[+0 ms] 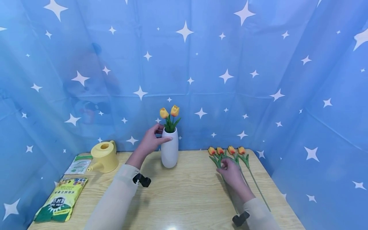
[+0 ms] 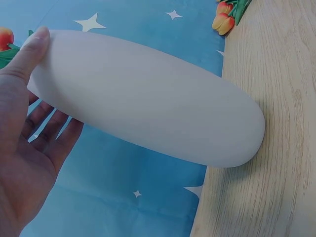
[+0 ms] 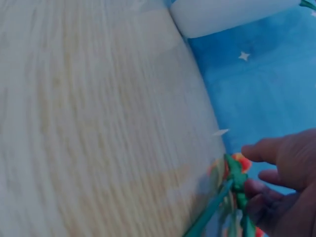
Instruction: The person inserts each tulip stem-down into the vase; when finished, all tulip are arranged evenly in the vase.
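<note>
A white vase [image 1: 169,151] stands upright at the table's back edge with two yellow tulips [image 1: 169,112] in it. My left hand [image 1: 152,139] holds the vase near its rim, thumb across the front and fingers behind; the left wrist view shows this grip on the vase [image 2: 148,98] from close up. Several orange-yellow tulips [image 1: 231,150] lie in a row at the back right, their long green stems toward me. Over their leaves is my right hand [image 1: 231,174], fingers loosely bent. In the right wrist view, its fingertips are right beside a green stem [image 3: 239,190].
On the left, a yellow watering can [image 1: 106,158] stands in front of a white and green packet [image 1: 79,165]. A yellow and green bag [image 1: 61,199] lies nearer to me. Behind the wooden table [image 1: 184,198] hangs a blue curtain [image 1: 161,76] with white stars.
</note>
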Motion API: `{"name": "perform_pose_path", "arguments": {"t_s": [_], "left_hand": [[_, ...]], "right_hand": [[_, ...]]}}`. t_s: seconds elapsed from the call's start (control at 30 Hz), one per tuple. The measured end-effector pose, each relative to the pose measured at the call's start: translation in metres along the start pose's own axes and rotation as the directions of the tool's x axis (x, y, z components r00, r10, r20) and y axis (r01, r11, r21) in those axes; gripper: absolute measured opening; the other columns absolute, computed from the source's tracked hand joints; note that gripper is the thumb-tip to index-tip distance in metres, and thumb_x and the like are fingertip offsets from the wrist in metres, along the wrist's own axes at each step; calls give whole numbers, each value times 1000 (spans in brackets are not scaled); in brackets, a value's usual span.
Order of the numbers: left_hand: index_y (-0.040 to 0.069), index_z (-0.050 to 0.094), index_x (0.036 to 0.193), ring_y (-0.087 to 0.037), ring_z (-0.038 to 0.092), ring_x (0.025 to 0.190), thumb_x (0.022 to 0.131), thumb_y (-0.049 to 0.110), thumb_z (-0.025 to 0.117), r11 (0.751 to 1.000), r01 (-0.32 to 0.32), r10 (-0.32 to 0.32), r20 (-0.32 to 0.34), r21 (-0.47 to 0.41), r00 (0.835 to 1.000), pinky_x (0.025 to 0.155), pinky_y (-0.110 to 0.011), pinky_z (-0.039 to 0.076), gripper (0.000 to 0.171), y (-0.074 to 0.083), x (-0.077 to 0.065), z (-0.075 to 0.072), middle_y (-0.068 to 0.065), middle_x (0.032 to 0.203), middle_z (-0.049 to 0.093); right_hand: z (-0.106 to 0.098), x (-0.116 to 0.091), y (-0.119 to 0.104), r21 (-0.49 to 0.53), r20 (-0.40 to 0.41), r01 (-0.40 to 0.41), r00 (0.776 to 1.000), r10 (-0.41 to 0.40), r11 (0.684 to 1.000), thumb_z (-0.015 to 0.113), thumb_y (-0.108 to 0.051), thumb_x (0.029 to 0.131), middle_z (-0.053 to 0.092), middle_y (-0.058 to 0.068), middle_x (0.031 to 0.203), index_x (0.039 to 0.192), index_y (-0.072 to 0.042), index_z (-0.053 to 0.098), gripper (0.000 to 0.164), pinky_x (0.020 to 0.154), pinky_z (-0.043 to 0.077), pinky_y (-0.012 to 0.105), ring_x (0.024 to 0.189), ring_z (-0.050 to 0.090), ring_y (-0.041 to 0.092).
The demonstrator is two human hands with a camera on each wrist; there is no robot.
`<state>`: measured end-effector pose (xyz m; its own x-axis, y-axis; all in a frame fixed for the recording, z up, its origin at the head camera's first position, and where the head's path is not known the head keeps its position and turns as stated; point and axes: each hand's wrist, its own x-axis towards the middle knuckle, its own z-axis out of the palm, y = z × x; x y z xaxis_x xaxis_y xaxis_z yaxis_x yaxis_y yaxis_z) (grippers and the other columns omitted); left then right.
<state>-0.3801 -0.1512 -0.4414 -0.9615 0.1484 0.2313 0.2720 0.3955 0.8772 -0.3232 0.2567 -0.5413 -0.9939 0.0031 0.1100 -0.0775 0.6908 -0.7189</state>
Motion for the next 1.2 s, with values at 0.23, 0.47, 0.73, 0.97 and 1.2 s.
{"name": "perform_pose_path", "arguments": {"t_s": [0.23,0.47,0.73,0.97,1.2], "left_hand": [[20,65,133,-35,60,135,91,50,92,1000,4,-4,-2,2,1000,104,-59,60,59,1,0,0,-7,136,66],[20,65,133,-34,60,135,91,51,92,1000,1,-1,2,4,1000,104,-59,60,58,2,-1,-1,-7,136,66],[20,65,133,-35,60,135,92,50,91,1000,-1,1,4,3,1000,104,-60,60,58,2,-1,-1,-7,137,66],[20,65,134,-35,60,135,92,50,91,1000,5,-5,1,2,1000,104,-59,60,58,4,-1,-1,-7,137,66],[20,65,135,-35,59,136,92,51,91,1000,6,-6,-1,8,1000,104,-60,59,59,4,-1,-1,-8,138,65]], "right_hand": [[10,2,7,-36,-4,-22,1000,22,999,83,-8,97,69,16,108,134,7,64,45,84,60,49,98,67,29],[14,4,12,-48,18,-45,999,46,998,82,-7,99,66,11,101,138,7,64,45,83,57,48,91,61,25],[13,5,12,-68,23,-42,999,43,997,82,-4,99,68,8,98,139,8,65,45,82,57,46,89,63,23],[14,3,15,-62,12,-34,999,35,997,79,-3,99,70,7,92,134,6,69,37,74,57,42,83,65,22],[15,1,13,-25,-53,14,998,-15,1000,77,1,94,69,5,85,125,6,74,32,66,53,32,75,62,18]]}}
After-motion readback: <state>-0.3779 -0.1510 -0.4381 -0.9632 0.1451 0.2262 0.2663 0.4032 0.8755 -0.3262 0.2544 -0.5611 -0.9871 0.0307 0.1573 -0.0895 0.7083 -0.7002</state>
